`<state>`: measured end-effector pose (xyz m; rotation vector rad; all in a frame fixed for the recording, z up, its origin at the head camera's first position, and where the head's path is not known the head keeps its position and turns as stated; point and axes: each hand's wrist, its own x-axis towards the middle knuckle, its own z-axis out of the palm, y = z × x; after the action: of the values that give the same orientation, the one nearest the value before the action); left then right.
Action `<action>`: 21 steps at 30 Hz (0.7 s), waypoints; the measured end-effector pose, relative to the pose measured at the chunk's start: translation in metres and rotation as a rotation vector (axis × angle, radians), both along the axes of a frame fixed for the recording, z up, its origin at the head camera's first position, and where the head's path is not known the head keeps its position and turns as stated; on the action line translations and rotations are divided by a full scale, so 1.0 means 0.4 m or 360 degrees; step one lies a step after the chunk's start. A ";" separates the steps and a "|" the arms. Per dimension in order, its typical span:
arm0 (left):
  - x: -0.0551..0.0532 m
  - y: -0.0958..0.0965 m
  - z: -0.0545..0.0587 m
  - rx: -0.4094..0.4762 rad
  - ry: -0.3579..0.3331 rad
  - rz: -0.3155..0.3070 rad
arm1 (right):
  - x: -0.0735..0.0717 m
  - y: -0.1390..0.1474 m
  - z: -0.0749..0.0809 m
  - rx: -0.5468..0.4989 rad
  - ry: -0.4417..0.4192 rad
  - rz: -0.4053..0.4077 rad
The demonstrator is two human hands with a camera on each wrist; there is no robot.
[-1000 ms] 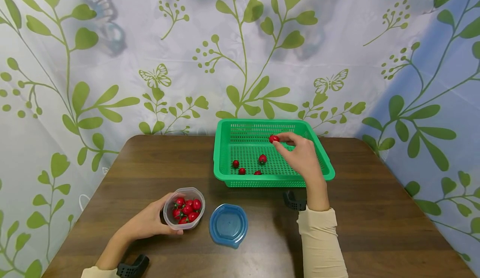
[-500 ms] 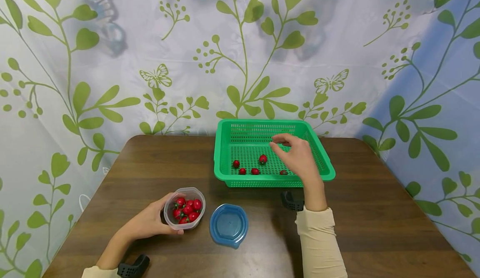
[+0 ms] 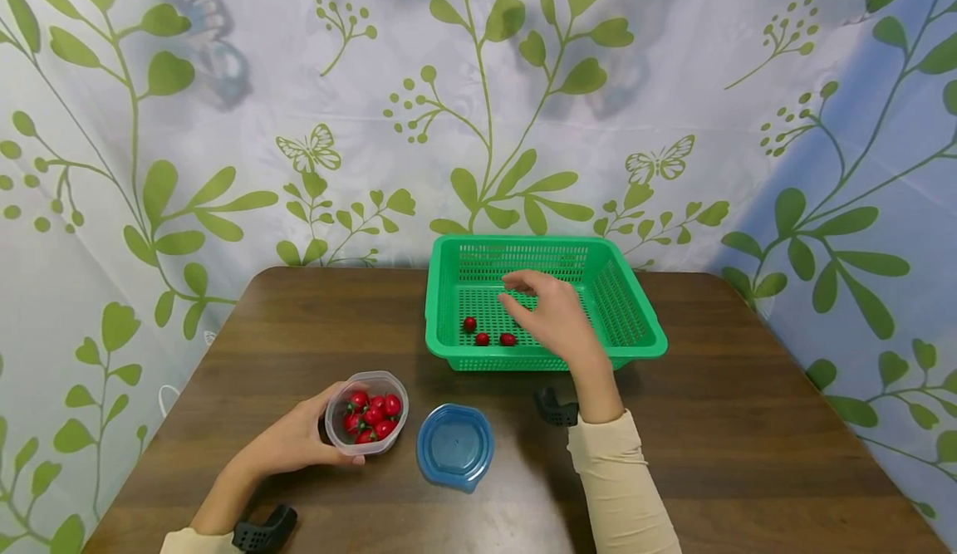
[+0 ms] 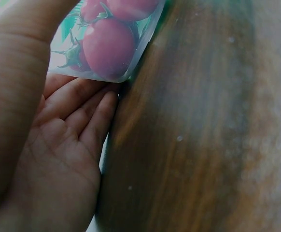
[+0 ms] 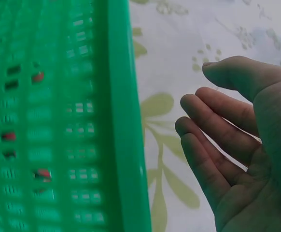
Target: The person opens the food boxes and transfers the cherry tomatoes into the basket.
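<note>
My left hand [image 3: 299,433] holds a clear plastic container [image 3: 331,428], thumb on the near side and fingers round the far side. Several cherry tomatoes [image 3: 374,414] with green stems fill its bottom, and they press close to the wall in the left wrist view. Over the green basket [image 3: 437,288] hovers my right hand [image 3: 557,317], thumb and fingers apart with nothing between them. To its left, on the basket's mesh floor, lie a cherry tomato [image 3: 469,324] and two others. The hand and forearm cover part of the basket floor.
A blue lid [image 3: 456,446] lies on the brown wooden table [image 3: 748,421], between the container and my right forearm. Behind the table's far edge hangs a leaf-patterned cloth [image 3: 374,105]. The basket's front wall [image 3: 516,364] stands before my right wrist.
My right hand let go of a cherry tomato, which dropped into the basket. The hand then moved left over the basket, covering two tomatoes seen earlier. The left hand and container stayed put.
</note>
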<state>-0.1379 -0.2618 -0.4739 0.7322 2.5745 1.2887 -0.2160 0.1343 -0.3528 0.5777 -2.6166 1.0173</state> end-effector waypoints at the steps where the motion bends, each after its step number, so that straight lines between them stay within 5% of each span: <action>1: 0.000 -0.001 0.000 0.0000 0.0001 -0.0001 | 0.001 -0.010 -0.001 0.0021 0.0006 0.0015; 21: 0.003 0.000 0.002 0.0024 -0.0005 -0.0014 | 0.062 -0.210 -0.033 0.0338 0.0147 0.0409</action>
<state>-0.1366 -0.2617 -0.4732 0.7431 2.5588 1.3070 -0.1913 0.0503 -0.3659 1.0076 -2.6325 0.7611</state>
